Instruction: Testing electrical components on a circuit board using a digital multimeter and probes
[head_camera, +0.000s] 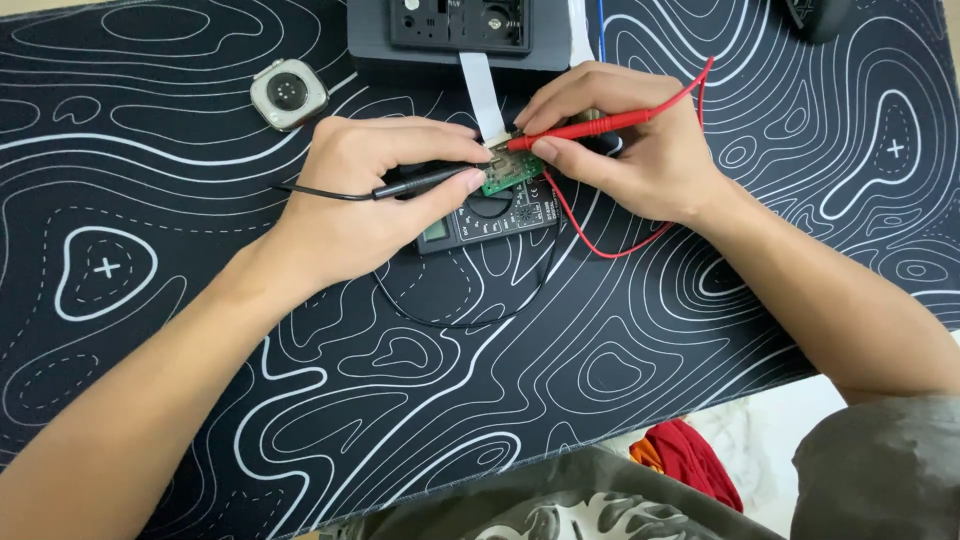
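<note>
- My left hand (365, 185) has a closed grip on the black probe (425, 181): thumb below, fingers curled over the top, pinching its slim, smooth plastic shaft.
- The black probe points right, with its tip at the left edge of the board (512, 170); I cannot tell whether the metal point actually touches.
- Its thin black lead (460, 320) trails left from the probe's back end, and a black loop lies on the mat (200, 330) below the meter (490, 218).
- My right hand (630, 140) is closed on the red probe (575, 130), held like a pen between thumb and forefinger, the remaining fingers folded in.
- The red probe points left, and its tip meets the top of the board.
- The red lead (600, 245) arcs over that hand and curves down beneath it.
- The board is small, green and flat, lying between my two hands atop the meter; a white flat ribbon (482, 95) runs from it up to a dark box (460, 35).
- The meter is a dark rectangular case with a small grey screen and a round dial, mostly hidden under my hands.
- The mat covers the bench, black with white wavy contour lines.
- A watch body (289, 94), pale, rounded-square and strapless, lies on the mat, well apart, up left.
</note>
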